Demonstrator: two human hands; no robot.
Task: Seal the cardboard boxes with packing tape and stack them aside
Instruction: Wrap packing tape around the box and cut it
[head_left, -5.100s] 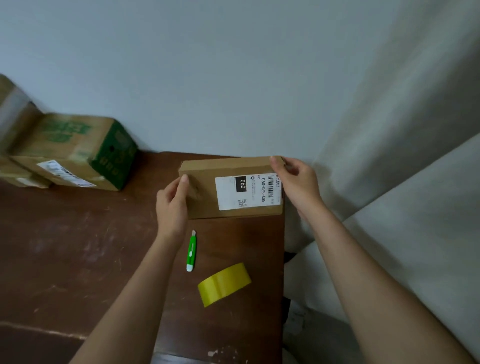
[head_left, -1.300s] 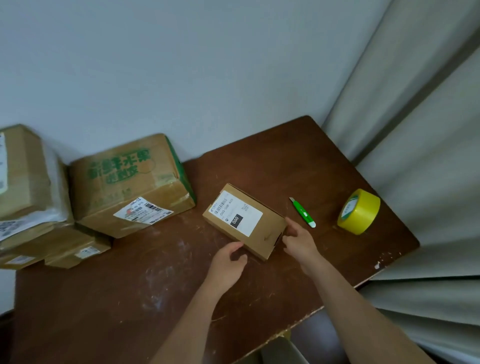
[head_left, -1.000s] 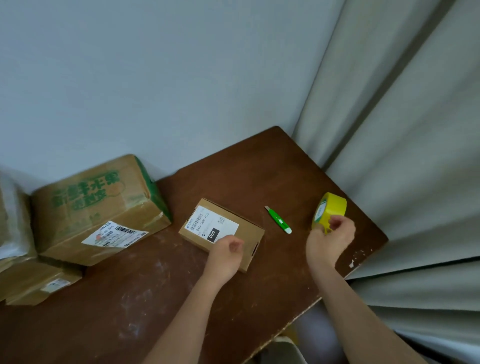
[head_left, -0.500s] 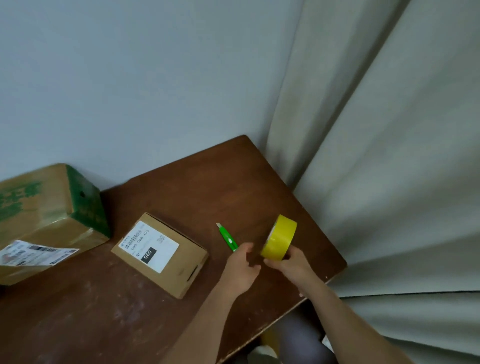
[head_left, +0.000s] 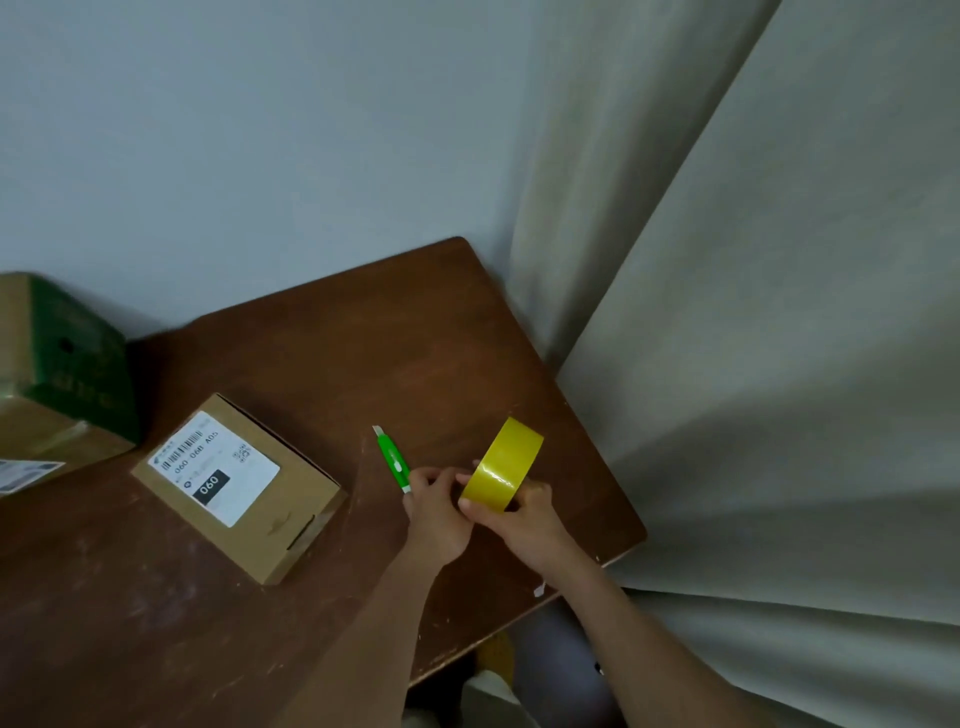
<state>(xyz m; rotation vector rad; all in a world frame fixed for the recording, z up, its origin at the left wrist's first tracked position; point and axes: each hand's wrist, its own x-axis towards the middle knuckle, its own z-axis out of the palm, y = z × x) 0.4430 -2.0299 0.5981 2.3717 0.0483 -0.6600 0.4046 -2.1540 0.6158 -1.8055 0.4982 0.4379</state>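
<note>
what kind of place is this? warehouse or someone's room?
Likely a room at home, not a warehouse: a worn wooden table pushed into a corner, a plain wall and a pale curtain, with a few labelled parcels on the table.

Both bare forearms reach forward from the lower edge, converging near the middle. The right hand (head_left: 524, 512) curls its fingers around the roll of yellow tape (head_left: 503, 464), holding it on edge. The left hand (head_left: 436, 514) pinches at the roll's near rim.
</note>
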